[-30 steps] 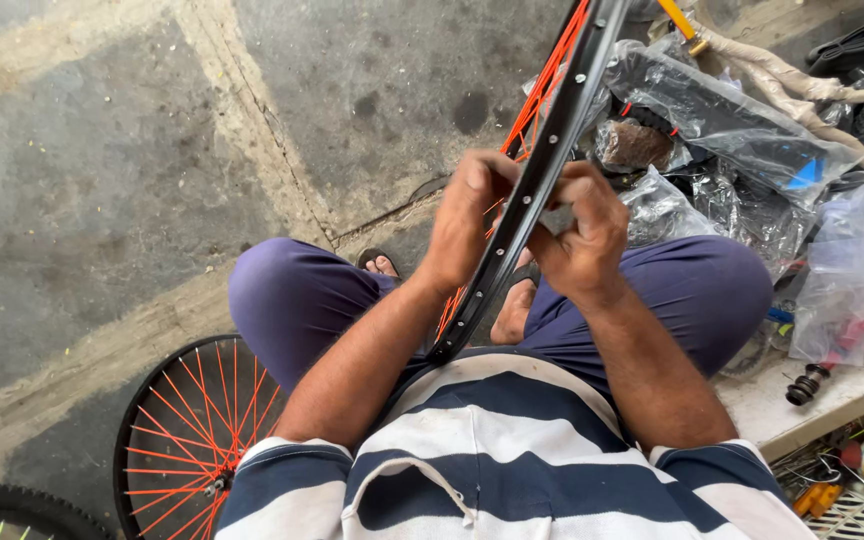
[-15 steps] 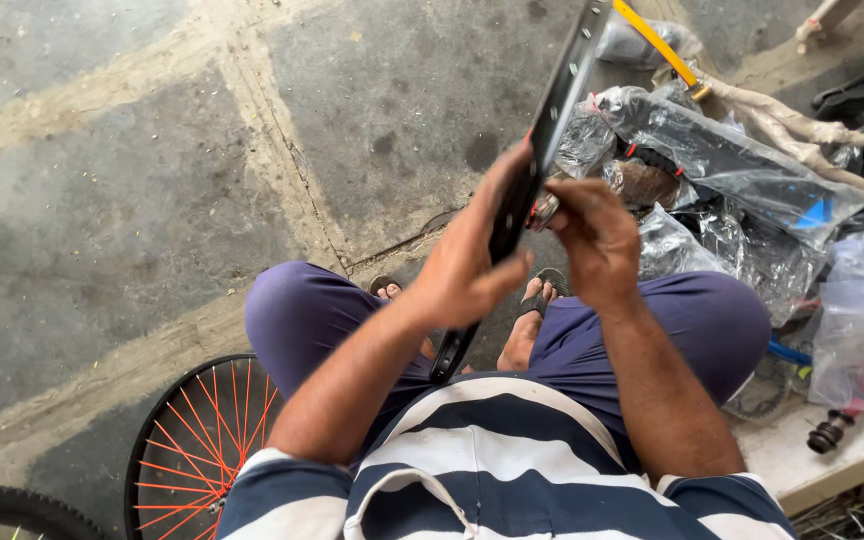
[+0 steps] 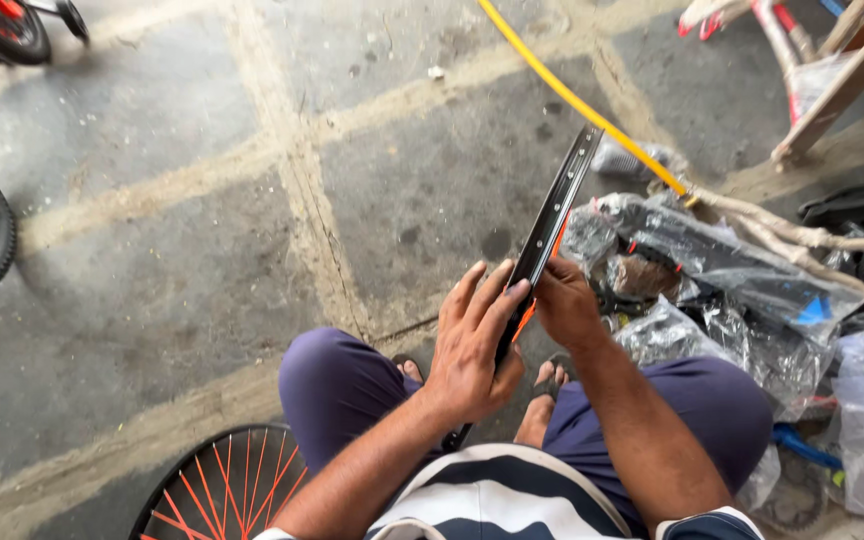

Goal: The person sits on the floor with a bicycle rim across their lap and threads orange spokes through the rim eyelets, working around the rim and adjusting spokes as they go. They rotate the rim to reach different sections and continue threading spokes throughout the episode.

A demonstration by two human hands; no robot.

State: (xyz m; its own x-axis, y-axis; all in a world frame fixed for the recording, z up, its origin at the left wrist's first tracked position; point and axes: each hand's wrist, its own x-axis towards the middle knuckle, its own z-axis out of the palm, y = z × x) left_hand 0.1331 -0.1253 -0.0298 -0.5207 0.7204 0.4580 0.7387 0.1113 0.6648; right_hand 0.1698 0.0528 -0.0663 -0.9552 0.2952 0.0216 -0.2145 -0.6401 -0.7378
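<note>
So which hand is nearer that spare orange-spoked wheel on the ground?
Left. The left hand grips the black rim on the side above the orange-spoked wheel; the right hand holds the rim's far side, farther away.

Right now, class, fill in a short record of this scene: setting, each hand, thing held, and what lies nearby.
Setting: person seated over a paved floor
Left hand: palm against the black wheel rim, fingers spread
Right hand: grips the rim from the other side
Rim: edge-on, tilted away, orange spokes
Lower left: second wheel, orange spokes, flat on the floor
Right: plastic bags with parts
Above: yellow hose
</note>
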